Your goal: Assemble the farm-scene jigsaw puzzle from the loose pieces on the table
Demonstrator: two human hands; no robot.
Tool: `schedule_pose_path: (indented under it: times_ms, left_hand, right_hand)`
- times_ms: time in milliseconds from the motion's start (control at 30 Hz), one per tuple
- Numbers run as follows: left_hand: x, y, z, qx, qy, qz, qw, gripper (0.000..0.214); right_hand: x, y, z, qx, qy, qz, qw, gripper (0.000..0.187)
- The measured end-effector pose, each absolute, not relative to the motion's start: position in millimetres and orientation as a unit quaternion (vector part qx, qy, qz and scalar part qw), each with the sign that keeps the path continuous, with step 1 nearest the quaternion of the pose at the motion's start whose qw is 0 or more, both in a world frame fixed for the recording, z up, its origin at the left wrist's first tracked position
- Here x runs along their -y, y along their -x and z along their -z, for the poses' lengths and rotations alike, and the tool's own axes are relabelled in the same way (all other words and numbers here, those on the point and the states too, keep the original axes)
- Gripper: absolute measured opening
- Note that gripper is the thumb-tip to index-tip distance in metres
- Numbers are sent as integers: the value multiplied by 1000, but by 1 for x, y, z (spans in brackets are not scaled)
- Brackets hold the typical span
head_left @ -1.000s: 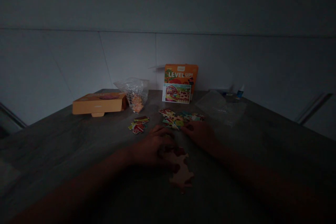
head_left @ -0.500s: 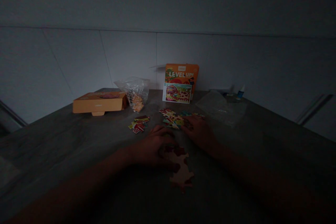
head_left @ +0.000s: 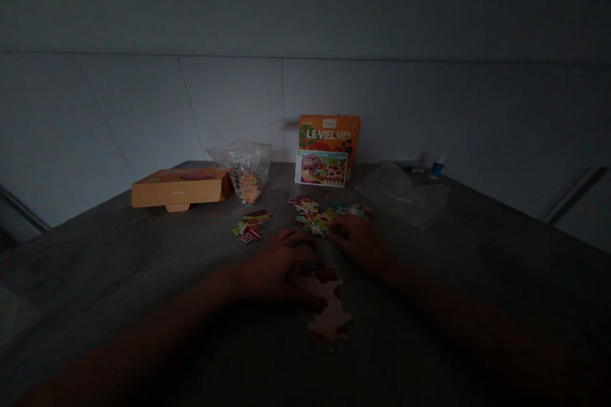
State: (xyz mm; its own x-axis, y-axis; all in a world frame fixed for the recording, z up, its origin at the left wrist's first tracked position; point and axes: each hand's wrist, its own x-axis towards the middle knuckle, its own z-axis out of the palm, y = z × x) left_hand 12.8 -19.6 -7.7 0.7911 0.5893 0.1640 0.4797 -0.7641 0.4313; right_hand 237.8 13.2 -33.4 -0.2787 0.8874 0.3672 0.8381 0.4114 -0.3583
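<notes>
The scene is very dark. My left hand rests palm down on the table, its fingers lying on the left edge of a joined patch of puzzle pieces. My right hand lies flat just beyond it, fingertips at the near edge of a heap of loose colourful pieces. A smaller cluster of pieces sits to the left of the heap. Whether either hand pinches a piece is too dim to see.
An orange puzzle box stands against the wall with a picture card leaning on it. A flat orange box tray and a clear bag of pieces lie at the left. Clear plastic and a small bottle lie at the right.
My right hand reached a little into the heap of loose pieces, then drew slightly back toward me. My left hand stayed on the joined patch.
</notes>
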Motion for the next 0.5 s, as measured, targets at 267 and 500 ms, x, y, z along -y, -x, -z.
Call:
schedule_pose_path:
  times_ms: [267, 500]
  left_hand:
    - [19, -12, 10, -282, -932, -147, 177, 50]
    - [19, -12, 9, -283, -930, -147, 182, 53]
  right_hand:
    - [-15, -238, 40, 782, 535, -41, 318, 32]
    - [-14, -237, 36, 771, 504, 11, 390, 17]
